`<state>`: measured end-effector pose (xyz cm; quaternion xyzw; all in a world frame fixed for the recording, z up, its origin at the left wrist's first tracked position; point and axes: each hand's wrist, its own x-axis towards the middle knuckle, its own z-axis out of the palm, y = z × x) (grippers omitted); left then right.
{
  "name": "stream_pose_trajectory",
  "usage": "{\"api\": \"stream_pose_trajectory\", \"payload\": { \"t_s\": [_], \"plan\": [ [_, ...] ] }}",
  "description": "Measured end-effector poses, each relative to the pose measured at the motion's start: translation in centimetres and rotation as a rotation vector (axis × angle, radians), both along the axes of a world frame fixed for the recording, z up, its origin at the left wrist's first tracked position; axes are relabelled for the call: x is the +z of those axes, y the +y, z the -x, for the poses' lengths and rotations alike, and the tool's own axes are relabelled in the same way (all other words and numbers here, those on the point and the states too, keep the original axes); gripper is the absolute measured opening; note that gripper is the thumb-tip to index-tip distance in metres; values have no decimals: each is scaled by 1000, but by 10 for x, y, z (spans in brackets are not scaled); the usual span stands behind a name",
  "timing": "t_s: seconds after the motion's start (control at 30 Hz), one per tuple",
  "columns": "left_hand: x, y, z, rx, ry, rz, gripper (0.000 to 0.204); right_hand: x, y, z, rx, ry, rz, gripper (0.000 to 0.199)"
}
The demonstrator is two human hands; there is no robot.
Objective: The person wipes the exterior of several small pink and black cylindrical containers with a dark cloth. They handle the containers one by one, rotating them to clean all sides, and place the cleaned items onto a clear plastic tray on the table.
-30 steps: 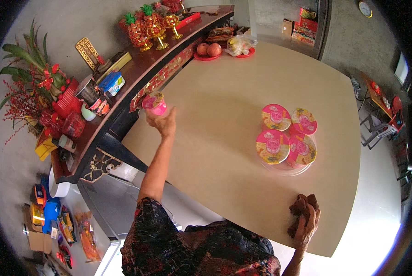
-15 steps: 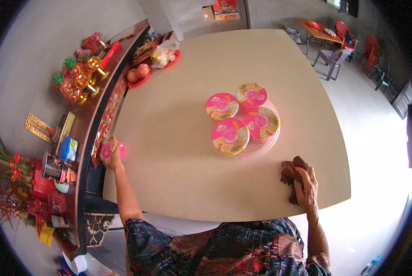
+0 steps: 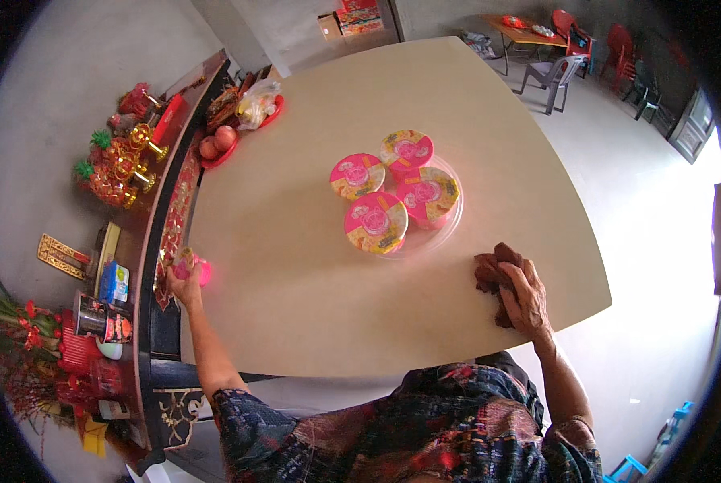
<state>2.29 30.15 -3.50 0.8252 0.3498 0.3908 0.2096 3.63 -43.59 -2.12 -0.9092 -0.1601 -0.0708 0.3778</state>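
At the table's left edge, my left hand (image 3: 186,287) is closed around a pink tub (image 3: 204,272) with a printed lid, partly hidden by my fingers. My right hand (image 3: 529,302) presses a crumpled brown cloth (image 3: 489,272) against the tabletop near the right front. Between my hands and farther back stand several pink tubs (image 3: 375,223) with pink and yellow lids, grouped close together. A clear round plastic tray (image 3: 449,238) lies under part of that group, its rim showing at the right and front.
The beige table (image 3: 296,322) fills the middle. Along its left runs a dark altar shelf (image 3: 157,233) with gold ornaments (image 3: 140,137) and a blue box (image 3: 115,282). Round fruit (image 3: 217,143) sits on a red plate at the far left. A grey chair (image 3: 555,76) stands beyond.
My view has turned a little, so the table and tubs appear farther left and higher. Both hands keep their hold, and their places on the table look much the same.
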Motion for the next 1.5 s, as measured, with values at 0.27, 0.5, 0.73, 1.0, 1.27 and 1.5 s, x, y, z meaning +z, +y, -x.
{"api": "stream_pose_trajectory", "payload": {
  "t_s": [0.27, 0.5, 0.73, 1.0, 1.27, 1.5],
  "plan": [
    [-11, -33, -1, 13, 187, -261, 65, -5, -2, 1, 26, -121, -17, 45],
    [-8, -101, -4, -161, -124, 63, 72, -8, 2, 3, -34, -336, 229, 50],
    [-4, -257, 42, -360, -211, 371, 94, -3, 3, 3, 218, -393, 233, 50],
    [47, -449, 61, -775, -110, 398, 100, -11, 4, 7, 542, -359, 180, 46],
    [36, -594, 28, -1096, -99, 435, 105, 13, -76, 27, 266, 343, -705, 42],
    [3, -642, 6, -1168, -152, 587, 114, 52, -86, 34, 23, -290, -265, 35]
  ]
}}
